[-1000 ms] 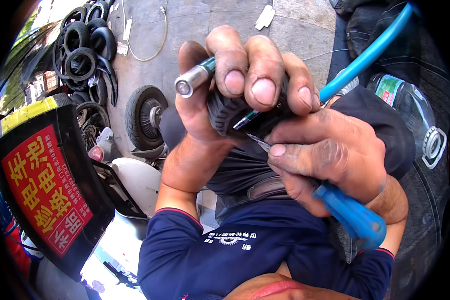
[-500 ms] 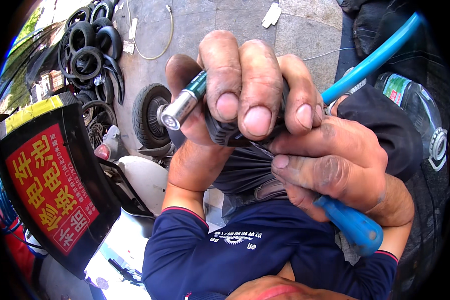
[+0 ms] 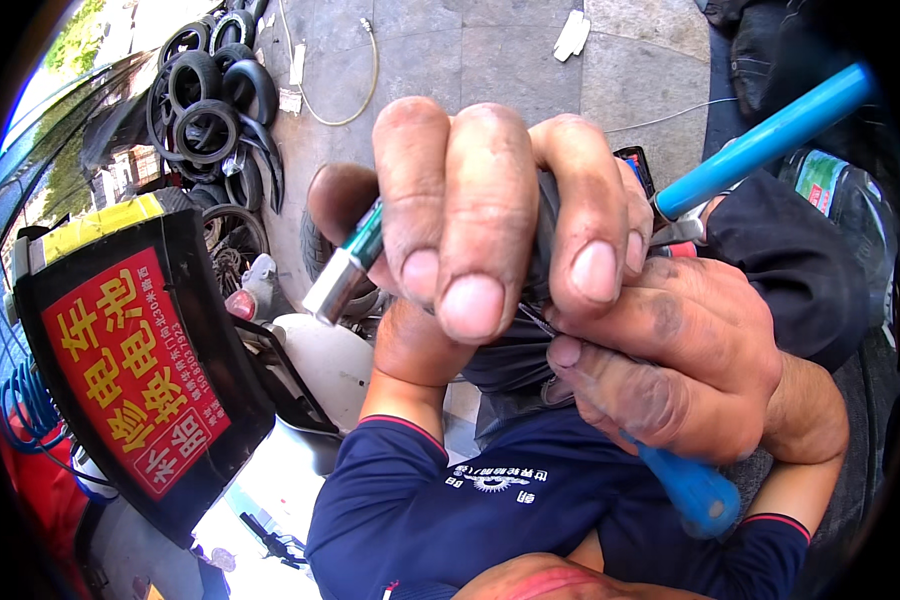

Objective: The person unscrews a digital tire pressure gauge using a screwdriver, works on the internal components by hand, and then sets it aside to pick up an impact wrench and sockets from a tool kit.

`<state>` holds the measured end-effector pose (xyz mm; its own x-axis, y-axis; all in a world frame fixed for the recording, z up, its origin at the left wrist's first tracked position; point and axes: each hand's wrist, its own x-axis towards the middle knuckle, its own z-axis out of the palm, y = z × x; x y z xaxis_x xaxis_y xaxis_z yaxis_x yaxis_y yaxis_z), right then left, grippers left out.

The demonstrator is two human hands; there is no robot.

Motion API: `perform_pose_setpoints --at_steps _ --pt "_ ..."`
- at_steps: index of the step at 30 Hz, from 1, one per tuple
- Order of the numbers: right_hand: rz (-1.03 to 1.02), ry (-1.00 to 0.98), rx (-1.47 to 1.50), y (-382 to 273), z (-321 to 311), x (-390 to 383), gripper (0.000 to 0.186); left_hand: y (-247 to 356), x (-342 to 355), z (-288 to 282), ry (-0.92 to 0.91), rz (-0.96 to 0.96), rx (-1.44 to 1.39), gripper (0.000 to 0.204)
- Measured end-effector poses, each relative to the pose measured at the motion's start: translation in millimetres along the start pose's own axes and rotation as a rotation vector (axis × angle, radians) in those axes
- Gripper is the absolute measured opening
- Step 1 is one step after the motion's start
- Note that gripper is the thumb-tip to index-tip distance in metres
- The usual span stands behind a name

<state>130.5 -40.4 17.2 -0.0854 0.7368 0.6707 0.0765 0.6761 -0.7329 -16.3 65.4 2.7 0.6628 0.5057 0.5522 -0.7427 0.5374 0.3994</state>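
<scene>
My left hand [image 3: 480, 220] is closed around a piece of black treaded rubber [image 3: 543, 250] and a short green-and-silver cylinder [image 3: 335, 285], whose silver end sticks out to the left. My right hand [image 3: 670, 370], just below and to the right, grips a blue-handled tool [image 3: 695, 490]. Its thin metal rasp-like shaft points up-left into the rubber under my left fingers, where the tip is hidden. A bright blue tube [image 3: 770, 135] sticks out up and right from behind my fingers.
Old tyres [image 3: 205, 130] are heaped on the paved floor [image 3: 500, 45] at upper left, beside a pale hose [image 3: 360, 105]. A black box with a red sign [image 3: 80, 300] and white scooter bodywork [image 3: 310, 350] are at left, a large plastic bottle [image 3: 815, 180] at right.
My left hand has moved down and tilted, with the silver end of the cylinder now pointing lower. My right hand and the blue handle have shifted slightly downward, the metal shaft still at the rubber.
</scene>
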Motion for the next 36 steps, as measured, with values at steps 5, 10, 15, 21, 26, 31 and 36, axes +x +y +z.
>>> perform_pose_setpoints --at_steps 5,10,15,21,26,31,36 --pt "-0.016 -0.003 0.055 4.7 4.6 0.5 0.017 4.5 2.3 -4.2 -0.049 0.004 -0.02 0.037" --pt "-0.047 0.012 0.103 8.2 8.4 2.1 0.017 8.4 1.7 -3.1 -0.061 0.019 -0.038 0.036" --pt "-0.03 0.0 0.016 -1.3 12.1 1.9 0.015 13.6 3.0 -6.8 -0.127 0.014 0.011 0.036" --pt "-0.04 -0.023 0.118 8.7 9.1 4.3 0.014 11.5 1.1 -7.8 -0.103 0.015 -0.042 0.036" --pt "0.031 -0.08 0.014 -3.6 4.3 3.7 0.017 12.9 4.9 -10.5 -0.146 -0.006 0.045 0.035" --pt "0.007 -0.042 0.13 7.1 7.3 -0.7 0.022 12.4 1.3 -10.6 -0.093 -0.017 0.013 0.033" --pt "0.09 -0.04 0.08 1.5 4.6 1.8 0.026 10.1 1.6 -16.0 -0.107 -0.012 0.01 0.031"
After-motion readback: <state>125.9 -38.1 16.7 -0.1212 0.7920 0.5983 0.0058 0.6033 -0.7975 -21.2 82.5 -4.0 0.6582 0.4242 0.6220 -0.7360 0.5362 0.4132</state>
